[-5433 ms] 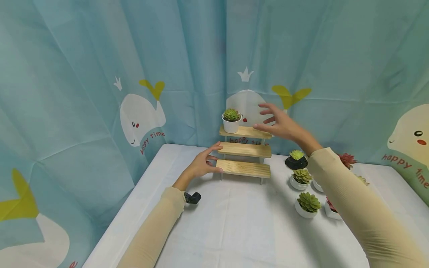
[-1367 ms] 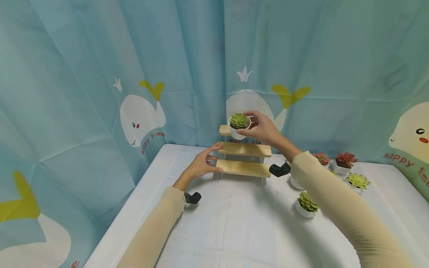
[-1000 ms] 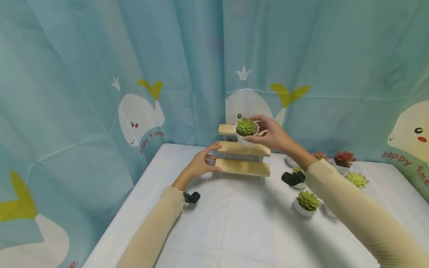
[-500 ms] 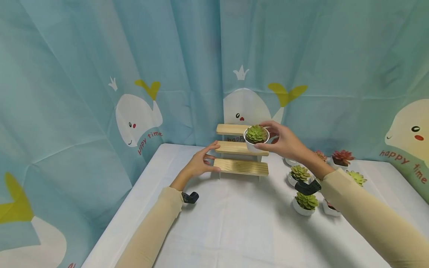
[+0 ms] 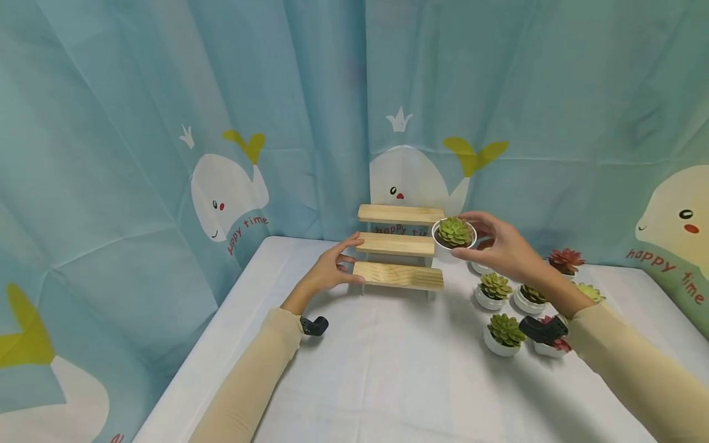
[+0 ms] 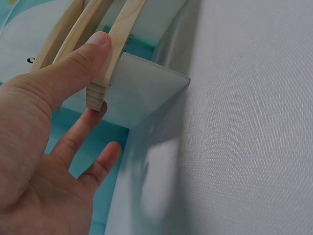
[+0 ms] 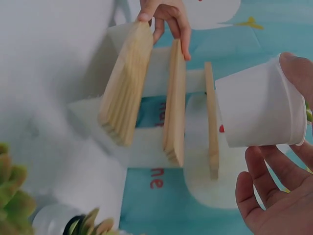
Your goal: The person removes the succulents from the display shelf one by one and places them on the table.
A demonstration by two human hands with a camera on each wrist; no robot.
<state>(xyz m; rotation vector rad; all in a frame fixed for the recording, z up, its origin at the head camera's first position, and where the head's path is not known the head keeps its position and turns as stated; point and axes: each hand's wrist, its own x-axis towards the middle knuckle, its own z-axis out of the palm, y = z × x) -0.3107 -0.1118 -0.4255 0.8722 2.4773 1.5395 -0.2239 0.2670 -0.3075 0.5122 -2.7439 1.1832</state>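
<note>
My right hand [image 5: 504,249] holds a potted green succulent [image 5: 454,232] by its white pot, thumb and fingers at the rim. The pot is in the air just right of the three-tier wooden shelf stand [image 5: 399,275]. In the right wrist view the white pot [image 7: 259,107] is tilted beside the top board, its plant mostly hidden. My left hand [image 5: 331,271] grips the left end of the stand. The left wrist view has its thumb [image 6: 80,63] on the lowest board, with one fingertip against that board's end. No pot stands on the three boards.
Several potted succulents stand on the white table [image 5: 388,363] at right, among them a green one [image 5: 504,332] in front and a red one [image 5: 565,261] at the back. My right forearm [image 5: 626,351] passes over part of this group. A whale-print curtain [image 5: 310,123] hangs behind.
My right hand, open beside the top board at first, has taken hold of the potted succulent, lifted it off and carried it right and down. The left hand stays on the stand.
</note>
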